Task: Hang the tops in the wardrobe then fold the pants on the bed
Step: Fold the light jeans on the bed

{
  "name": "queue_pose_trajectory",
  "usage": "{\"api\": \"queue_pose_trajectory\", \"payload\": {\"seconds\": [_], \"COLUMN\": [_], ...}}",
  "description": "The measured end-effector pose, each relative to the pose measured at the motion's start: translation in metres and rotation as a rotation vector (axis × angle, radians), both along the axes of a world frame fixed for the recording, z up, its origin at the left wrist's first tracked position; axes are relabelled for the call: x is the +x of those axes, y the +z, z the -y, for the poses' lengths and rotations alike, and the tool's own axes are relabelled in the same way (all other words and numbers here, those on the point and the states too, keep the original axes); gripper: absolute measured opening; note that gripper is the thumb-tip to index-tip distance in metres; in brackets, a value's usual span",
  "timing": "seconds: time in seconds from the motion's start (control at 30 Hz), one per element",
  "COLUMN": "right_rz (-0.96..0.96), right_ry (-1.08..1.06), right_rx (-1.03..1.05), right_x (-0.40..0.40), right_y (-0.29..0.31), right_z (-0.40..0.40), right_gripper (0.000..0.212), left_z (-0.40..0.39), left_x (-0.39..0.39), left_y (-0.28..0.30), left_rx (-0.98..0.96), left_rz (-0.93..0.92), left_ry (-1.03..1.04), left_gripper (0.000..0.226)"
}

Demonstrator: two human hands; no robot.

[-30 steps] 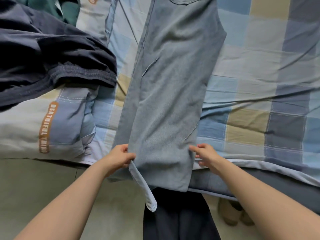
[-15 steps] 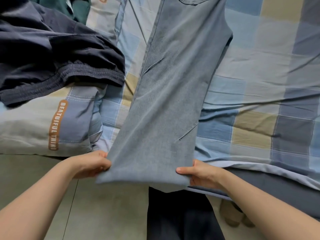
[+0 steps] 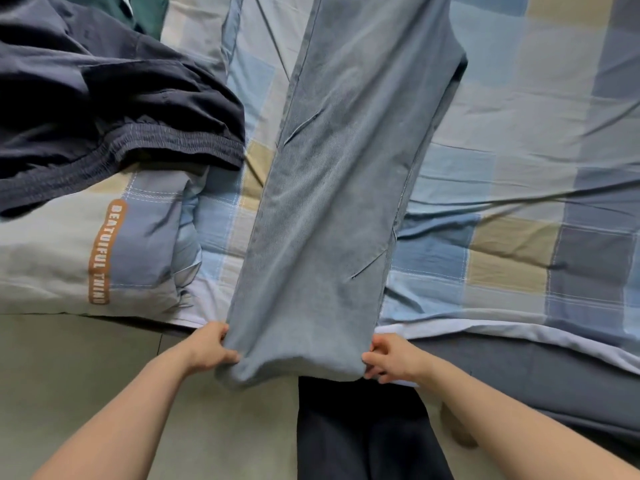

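The bed (image 3: 519, 174) fills most of the view, covered by a checked sheet in blue, grey and tan squares, its near edge running across the lower part of the picture above the pale floor (image 3: 62, 368). A pair of grey-blue pants (image 3: 332, 202) lies lengthwise on the sheet, legs stacked together, stretching from the top of the frame down to the bed's edge, where the hem end hangs just past it. To the left, a dark navy garment (image 3: 104, 109) with an elastic waistband is heaped on a folded checked quilt (image 3: 52, 265) that bears an orange printed label. A green garment (image 3: 145, 12) peeks out at the top left, mostly hidden. The left hand (image 3: 207, 348) pinches the left corner of the pants' hem, fingers curled round the cloth. The right hand (image 3: 391, 358) grips the right corner of the same hem, fingers folded into the fabric
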State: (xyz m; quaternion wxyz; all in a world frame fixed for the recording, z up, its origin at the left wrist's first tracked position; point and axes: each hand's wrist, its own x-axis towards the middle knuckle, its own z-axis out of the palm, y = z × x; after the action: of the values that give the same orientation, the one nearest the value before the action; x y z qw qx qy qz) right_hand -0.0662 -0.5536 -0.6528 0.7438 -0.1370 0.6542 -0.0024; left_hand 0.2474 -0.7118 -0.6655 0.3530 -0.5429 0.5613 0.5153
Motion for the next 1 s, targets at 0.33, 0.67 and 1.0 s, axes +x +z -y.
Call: {"api": "queue_pose_trajectory", "payload": {"seconds": [0.33, 0.67, 1.0], "right_rz": [-0.162, -0.448, -0.587], "right_ry": [0.453, 0.726, 0.968], "right_rx": [-0.052, -0.381, -1.032], "right_x": [-0.021, -0.076, -0.075], "right_y": [-0.007, 0.013, 0.000], "right_z": [0.020, 0.161, 0.370], "right_gripper": [0.025, 0.027, 0.065], "left_z": [-0.006, 0.077, 0.159], "left_x": [-0.030, -0.084, -0.167], "left_y": [-0.005, 0.013, -0.021], "left_rx": [-0.211, -0.012, -0.509], "left_rz": [0.255, 0.007, -0.218], "left_ry": [-0.286, 0.541, 0.764], "left_gripper": [0.014, 0.023, 0.009]}}
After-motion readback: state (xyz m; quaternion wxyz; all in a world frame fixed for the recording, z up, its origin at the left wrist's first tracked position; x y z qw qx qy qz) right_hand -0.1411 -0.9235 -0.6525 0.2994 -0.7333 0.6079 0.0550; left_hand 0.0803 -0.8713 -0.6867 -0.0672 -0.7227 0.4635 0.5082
